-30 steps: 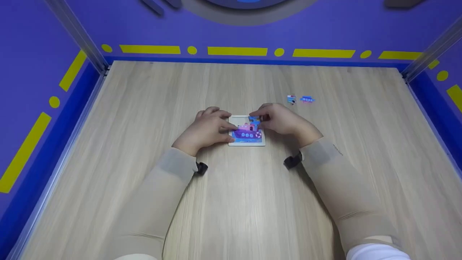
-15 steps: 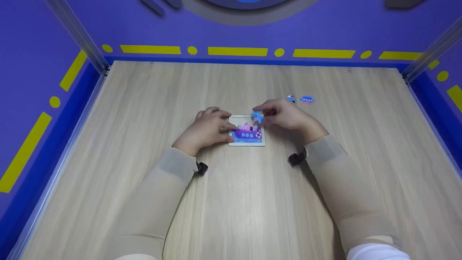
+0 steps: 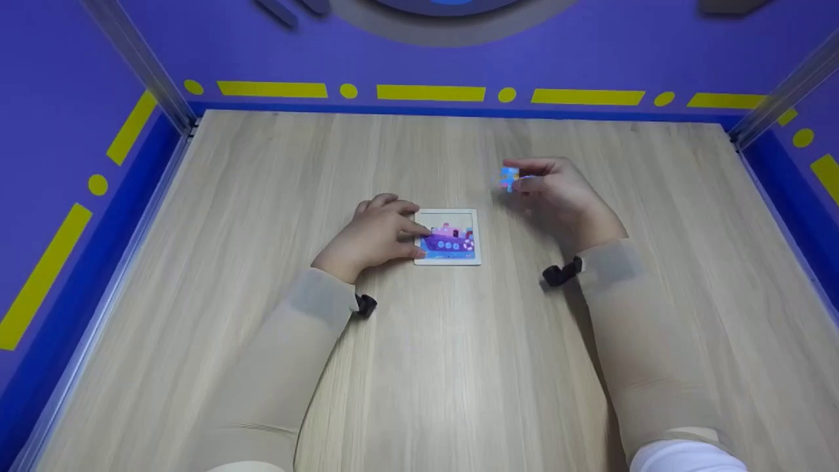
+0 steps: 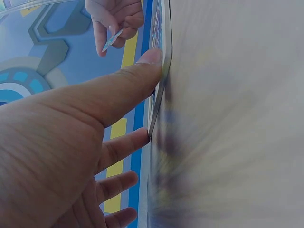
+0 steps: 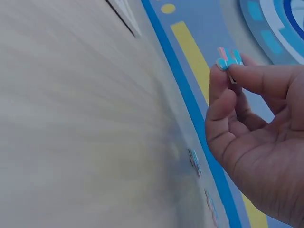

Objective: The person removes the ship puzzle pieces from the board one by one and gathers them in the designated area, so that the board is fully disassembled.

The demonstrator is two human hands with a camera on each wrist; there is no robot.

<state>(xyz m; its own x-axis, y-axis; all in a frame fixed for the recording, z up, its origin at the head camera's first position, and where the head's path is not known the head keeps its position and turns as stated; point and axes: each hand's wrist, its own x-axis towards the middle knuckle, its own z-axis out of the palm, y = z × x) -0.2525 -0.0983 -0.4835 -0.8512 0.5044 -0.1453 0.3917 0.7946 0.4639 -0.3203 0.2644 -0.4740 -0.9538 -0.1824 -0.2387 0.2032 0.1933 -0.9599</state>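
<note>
A: Where's the piece (image 3: 508, 178)?

B: In your right hand (image 3: 569, 196), pinched between thumb and fingers, held above the table (image 3: 419, 367), well apart from the frame (image 3: 478, 252).

A: And the left hand (image 3: 372, 237)?

B: Its fingers are spread rather than curled. Your thumb and forefinger touch the frame at its left edge, with the fingertips reaching over the ship picture (image 3: 449, 245).

A: What could go wrong?

B: Your pinch takes in only a little of a small piece. If it loosens or your wrist rolls, I'd expect the piece to drop or flip over.

A: Anything under the right hand?

B: Two loose pieces (image 5: 194, 162) lie on the table near it, clear in the right wrist view but mostly hidden from above by your hand. Lower it carelessly and you could knock them or mix them up.

A: The frame?

B: You're steadying one side only. Push sideways and it might turn; lift the left fingers abruptly and you could dislodge the ship picture.
</note>
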